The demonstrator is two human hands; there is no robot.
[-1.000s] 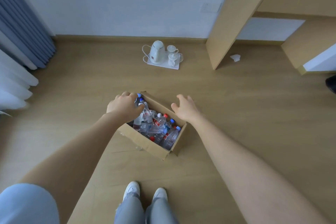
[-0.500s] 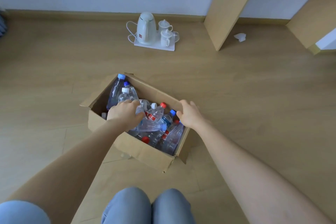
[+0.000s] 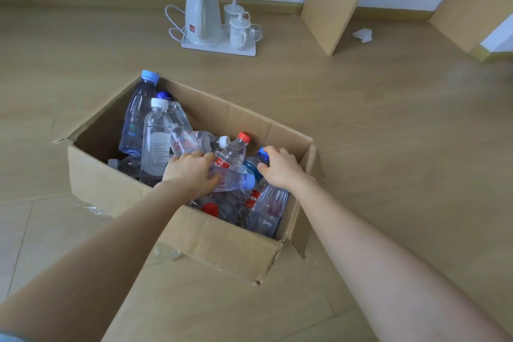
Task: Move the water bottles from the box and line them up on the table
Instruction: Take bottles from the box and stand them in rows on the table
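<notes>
An open cardboard box (image 3: 224, 244) sits on the wooden floor, filled with several plastic water bottles. My left hand (image 3: 191, 171) is inside the box and grips a clear bottle with a light blue cap (image 3: 236, 180) that lies on its side. My right hand (image 3: 280, 166) curls over the top of a blue bottle with a dark blue cap (image 3: 254, 164). A red-capped bottle (image 3: 233, 153) leans between my hands. Three taller bottles, among them a white-capped one (image 3: 156, 133), stand at the box's far left corner.
A white kettle (image 3: 201, 14) and two lidded cups (image 3: 237, 23) stand on a white tray (image 3: 222, 48) by the far wall. Light wooden furniture panels (image 3: 333, 0) rise at the top right, with a crumpled white scrap (image 3: 362, 35) beside them.
The view has dropped closer to the box. My left hand moved from the tall bottles down onto the lying bottle. My right hand left the box's rim and closed over the blue bottle's cap.
</notes>
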